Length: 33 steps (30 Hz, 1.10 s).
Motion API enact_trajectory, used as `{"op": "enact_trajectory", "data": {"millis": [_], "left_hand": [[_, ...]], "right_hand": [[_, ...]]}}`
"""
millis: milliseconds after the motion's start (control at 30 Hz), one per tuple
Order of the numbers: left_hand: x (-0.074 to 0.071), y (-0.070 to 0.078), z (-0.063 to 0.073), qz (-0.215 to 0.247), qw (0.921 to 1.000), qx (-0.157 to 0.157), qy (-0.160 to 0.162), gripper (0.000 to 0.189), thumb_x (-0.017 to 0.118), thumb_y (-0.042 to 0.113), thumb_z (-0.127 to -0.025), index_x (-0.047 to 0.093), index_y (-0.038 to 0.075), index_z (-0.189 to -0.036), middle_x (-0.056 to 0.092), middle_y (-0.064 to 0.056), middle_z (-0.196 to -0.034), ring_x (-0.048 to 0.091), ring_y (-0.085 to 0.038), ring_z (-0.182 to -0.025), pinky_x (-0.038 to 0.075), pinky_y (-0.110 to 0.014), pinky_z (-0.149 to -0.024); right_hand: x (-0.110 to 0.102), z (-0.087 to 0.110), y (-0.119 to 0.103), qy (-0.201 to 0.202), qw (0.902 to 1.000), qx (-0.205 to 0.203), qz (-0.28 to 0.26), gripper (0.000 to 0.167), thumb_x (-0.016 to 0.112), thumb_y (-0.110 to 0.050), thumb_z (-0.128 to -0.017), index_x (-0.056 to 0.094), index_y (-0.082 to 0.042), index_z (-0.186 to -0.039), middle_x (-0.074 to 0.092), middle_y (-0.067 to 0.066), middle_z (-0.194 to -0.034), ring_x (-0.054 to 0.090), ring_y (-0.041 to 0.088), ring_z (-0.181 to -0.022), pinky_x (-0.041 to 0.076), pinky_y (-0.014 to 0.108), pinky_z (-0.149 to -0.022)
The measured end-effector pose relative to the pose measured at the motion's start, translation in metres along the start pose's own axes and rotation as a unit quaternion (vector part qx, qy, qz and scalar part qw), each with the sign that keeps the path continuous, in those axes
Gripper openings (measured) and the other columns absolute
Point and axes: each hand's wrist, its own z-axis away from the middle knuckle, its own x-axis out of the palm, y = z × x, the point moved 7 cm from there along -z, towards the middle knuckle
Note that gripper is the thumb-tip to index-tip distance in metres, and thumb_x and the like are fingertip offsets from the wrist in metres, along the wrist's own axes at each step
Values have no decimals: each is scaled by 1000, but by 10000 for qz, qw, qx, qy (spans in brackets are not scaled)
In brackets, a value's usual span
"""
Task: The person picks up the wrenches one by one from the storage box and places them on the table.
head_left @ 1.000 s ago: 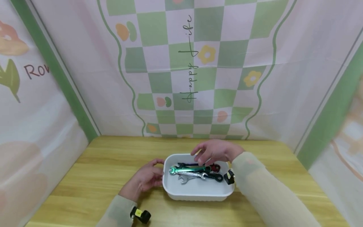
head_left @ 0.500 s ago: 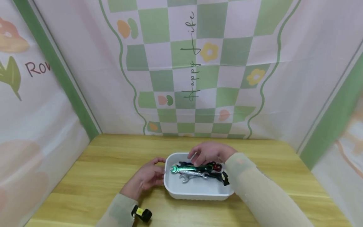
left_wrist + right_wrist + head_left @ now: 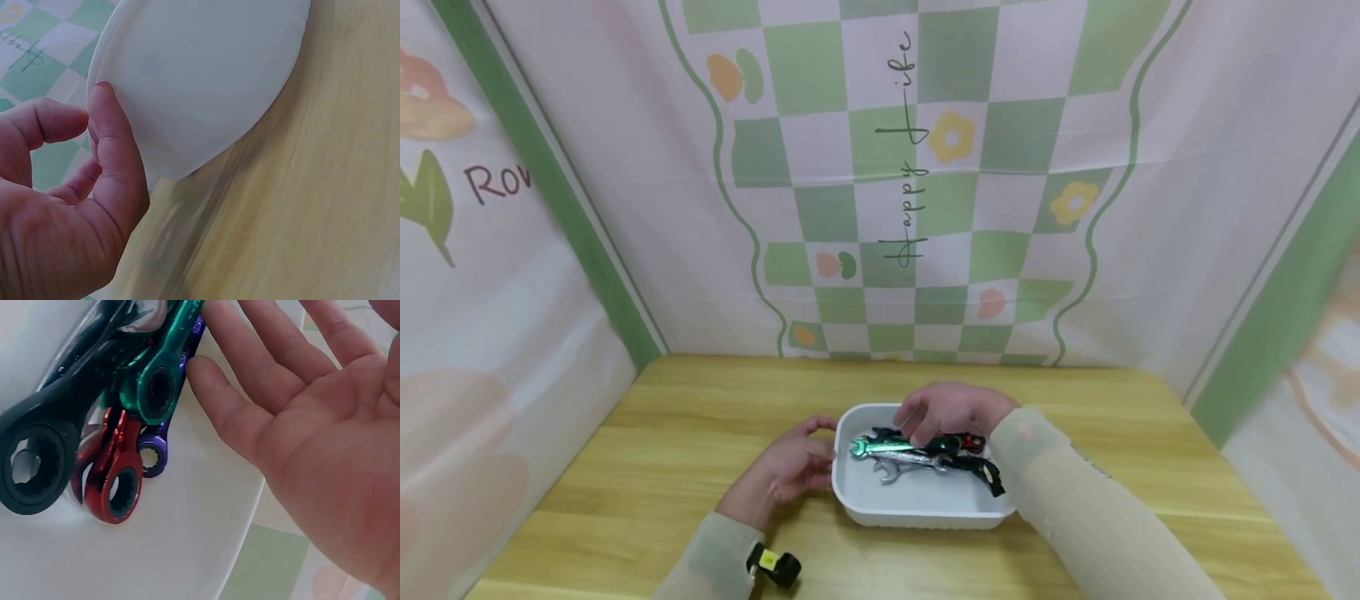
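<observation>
A white plastic box (image 3: 917,510) holds a pile of several wrenches. On top lies a green ratchet wrench (image 3: 880,447), with a silver wrench (image 3: 902,457) beside it and a black-ended ratchet wrench (image 3: 37,456) at the pile's right. Red ring ends (image 3: 119,490) and a purple wrench (image 3: 152,450) show below the green one. My right hand (image 3: 951,410) hovers over the pile, fingers extended and spread, little fingertip close by the green and purple wrenches. My left hand (image 3: 793,462) rests its fingertips against the box's left outer wall, fingers loosely bent.
The box stands on a wood-grain table (image 3: 700,417). Behind the table hangs a curtain (image 3: 880,317) with green and white checks, and more printed cloth (image 3: 497,333) borders the left. A small black camera (image 3: 782,569) is strapped to the left wrist.
My right hand has moved slightly left and down over the wrenches, its sleeve now covering the box's right end. The left hand stays at the box wall. The wrenches lie much as before.
</observation>
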Motion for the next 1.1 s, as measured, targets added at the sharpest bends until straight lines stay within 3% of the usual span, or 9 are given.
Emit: {"op": "enact_trajectory", "data": {"millis": [433,833,1100], "left_hand": [[1,-2,1,-50,10000,28,-14,57,60,-6,-82,45,5,-136,62,-23,-106,60,-22,-78,56,-32,-66],[0,-2,-1,-29,10000,24,7,58,60,-6,-81,45,6,-136,62,-23,-107,60,-22,-78,56,-32,-65],[0,-2,-1,-52,10000,37,-56,59,61,-5,-81,45,6,-136,62,-22,-107,60,-22,-78,56,-32,-66]], "right_hand": [[10,-4,6,159,9971,2,738,39,77,-2,-79,71,-16,-116,68,-1,-107,62,18,-102,49,44,-95],[15,-6,5,725,9912,-318,1064,39,73,11,-74,76,-14,-104,69,-4,-96,62,16,-95,52,40,-89],[21,-9,4,709,9857,-497,1443,43,72,13,-72,77,-15,-104,66,-6,-92,60,14,-89,53,36,-83]]}}
